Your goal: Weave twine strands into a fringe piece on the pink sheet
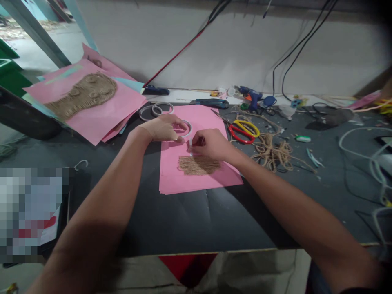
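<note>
Holding a roll of tape [189, 130] above a pink sheet of paper [171, 179], a person works with both bare hands at a dark table [183, 220]. The left hand [165, 128] has its fingers and thumb clamped on the white ring, near the middle of the sheet. A pale strip [191, 143] runs from the ring toward the near edge of the paper, and the fingertips of the right hand [210, 143] are drawn together on it, partly hidden from the camera by the hand itself. Just below the strip, on the same sheet, lies a patch of brown twine [199, 165] set in close rows.

Two more white rings [163, 108] sit at the sheet's far left corner, one overlapping the other. To the right of the paper lie scissors [241, 134] with red and yellow handles, their blades reaching over the sheet's far right edge. Beside them rests a loose tangle of twine [272, 152], with a small green and white block [303, 139] farther right.

Behind the sheet, a blue-handled tool [212, 103] and a blue glue gun [253, 98] lie near the pale wall [232, 49]. At far left, a boot-shaped twine piece [88, 93] rests on a pile of pink and blue papers [98, 122].
</note>
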{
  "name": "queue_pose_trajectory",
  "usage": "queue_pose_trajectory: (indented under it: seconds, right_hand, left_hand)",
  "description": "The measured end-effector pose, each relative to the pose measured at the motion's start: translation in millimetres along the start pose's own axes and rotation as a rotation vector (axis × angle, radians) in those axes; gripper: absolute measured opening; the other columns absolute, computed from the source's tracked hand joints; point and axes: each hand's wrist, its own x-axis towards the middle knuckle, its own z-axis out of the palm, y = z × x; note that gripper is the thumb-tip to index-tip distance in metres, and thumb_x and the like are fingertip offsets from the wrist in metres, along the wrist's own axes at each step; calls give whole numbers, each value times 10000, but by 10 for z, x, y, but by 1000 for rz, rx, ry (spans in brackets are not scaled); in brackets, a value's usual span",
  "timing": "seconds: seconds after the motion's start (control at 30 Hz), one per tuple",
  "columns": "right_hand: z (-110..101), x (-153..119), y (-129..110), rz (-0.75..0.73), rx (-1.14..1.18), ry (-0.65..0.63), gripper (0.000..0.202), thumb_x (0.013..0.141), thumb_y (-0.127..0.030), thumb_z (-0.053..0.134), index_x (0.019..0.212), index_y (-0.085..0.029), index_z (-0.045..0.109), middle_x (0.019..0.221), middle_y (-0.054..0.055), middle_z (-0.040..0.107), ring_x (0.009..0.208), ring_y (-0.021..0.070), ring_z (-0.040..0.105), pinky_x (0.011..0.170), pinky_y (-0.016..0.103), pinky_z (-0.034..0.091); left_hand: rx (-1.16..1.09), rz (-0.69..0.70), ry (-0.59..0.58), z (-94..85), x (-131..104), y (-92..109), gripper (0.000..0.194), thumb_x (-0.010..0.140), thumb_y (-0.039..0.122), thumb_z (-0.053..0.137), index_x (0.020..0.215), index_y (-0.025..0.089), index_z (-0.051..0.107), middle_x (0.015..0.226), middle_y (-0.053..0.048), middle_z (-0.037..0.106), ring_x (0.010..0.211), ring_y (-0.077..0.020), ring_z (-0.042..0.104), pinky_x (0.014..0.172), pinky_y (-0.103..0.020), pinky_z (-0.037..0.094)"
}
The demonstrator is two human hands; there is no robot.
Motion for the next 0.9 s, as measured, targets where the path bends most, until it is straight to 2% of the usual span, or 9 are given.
queue_pose_trajectory:
  seconds: [0.2,0.33,0.5,0.73,0.9]
  right_hand:
    - [9,-3,-38,35,9,37,168,761,-313,809,777,-171,719,691,15,695,623,137,597,613,273,413]
    - [50,-8,-33,70,29,130,221,730,-319,838,804,-167,695,717,21,697,641,144,604,594,269,410]
    - [107,-12,-13,76,27,187,154,795,-301,786,814,-181,690,687,11,690,622,146,610,591,274,405]
    - [110,89,-10,228,-80,228,240,744,-377,830,797,-180,703,762,53,737,712,206,667,669,319,452]
    - [115,148,5,288,-123,269,196,794,-362,769,759,-190,682,769,73,743,766,232,689,725,346,484]
  left_hand:
    - [20,25,34,21,15,-29,445,721,360,753,1141,212,752,1209,-76,686,1085,-223,631,997,-321,452]
    - [2,0,64,51,35,-58,440,704,337,752,1124,205,757,1200,-77,685,1058,-216,631,971,-304,462]
    - [-25,-4,103,92,75,-109,371,692,327,757,1044,213,773,1141,-65,704,1000,-207,633,925,-293,474]
    - [21,25,116,97,86,-136,284,705,335,753,961,216,777,1104,-64,711,1003,-206,636,958,-310,451]
    - [3,58,92,124,112,-175,179,709,315,737,839,198,775,1054,-66,734,991,-198,655,984,-315,440]
